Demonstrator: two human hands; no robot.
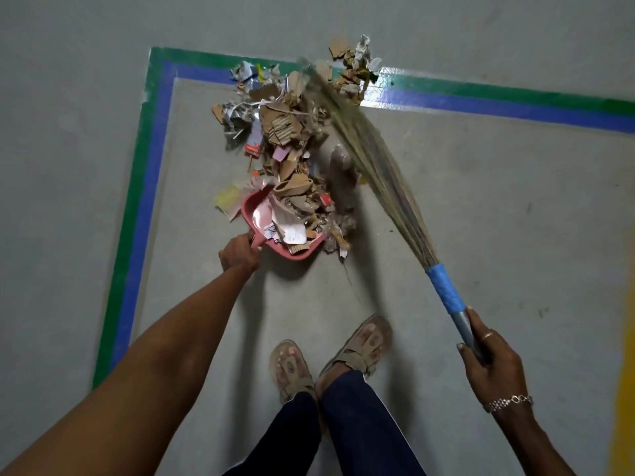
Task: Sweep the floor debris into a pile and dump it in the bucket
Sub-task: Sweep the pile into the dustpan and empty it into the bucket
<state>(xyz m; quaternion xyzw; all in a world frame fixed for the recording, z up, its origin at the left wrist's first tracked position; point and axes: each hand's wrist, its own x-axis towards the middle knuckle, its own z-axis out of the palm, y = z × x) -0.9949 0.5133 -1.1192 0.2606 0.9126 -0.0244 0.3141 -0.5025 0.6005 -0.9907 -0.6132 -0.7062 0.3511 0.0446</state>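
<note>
A pile of torn cardboard and paper scraps (285, 132) lies on the grey floor, stretching from the taped corner toward me. A pink dustpan (254, 214) sits at the pile's near end with scraps lying in it. My left hand (238, 252) grips the dustpan's handle. My right hand (488, 359) holds the grey handle of a grass broom (371, 159) with a blue wrapped collar. The broom's bristles reach over the right side of the pile to its far end. No bucket is in view.
Green and blue tape lines (151, 166) mark a corner on the floor at left and behind the pile. My sandalled feet (330, 355) stand just behind the dustpan. A yellow stripe (625, 389) runs along the right edge.
</note>
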